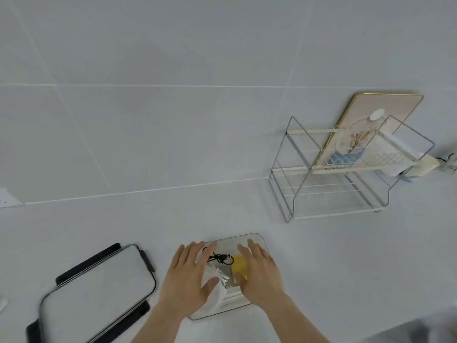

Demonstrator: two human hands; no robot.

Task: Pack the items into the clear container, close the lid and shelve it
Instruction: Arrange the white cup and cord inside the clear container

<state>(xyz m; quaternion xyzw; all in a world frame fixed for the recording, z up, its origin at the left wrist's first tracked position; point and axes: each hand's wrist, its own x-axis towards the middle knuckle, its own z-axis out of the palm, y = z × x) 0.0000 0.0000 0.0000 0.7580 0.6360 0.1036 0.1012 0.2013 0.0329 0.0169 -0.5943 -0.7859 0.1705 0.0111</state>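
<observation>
A clear container (257, 240) with its transparent lid on sits on the white counter at the bottom centre. Through the lid I see a black cord (220, 257), a yellow block (239, 267) and white cloth-like items (217, 276). My left hand (188, 276) lies flat on the lid's left side, fingers spread. On the lid's right side my right hand (261, 273) rests flat in the same way. A two-tier wire shelf rack (321, 189) stands against the wall at the right; its lower tier holds nothing visible.
A flat tray (99, 290) with a dark rim and black handles lies at the lower left. The rack's upper tier holds a white basket (385, 154) with small items and a pink board (371, 115) leaning on the wall. A wall socket (8, 198) is at the far left.
</observation>
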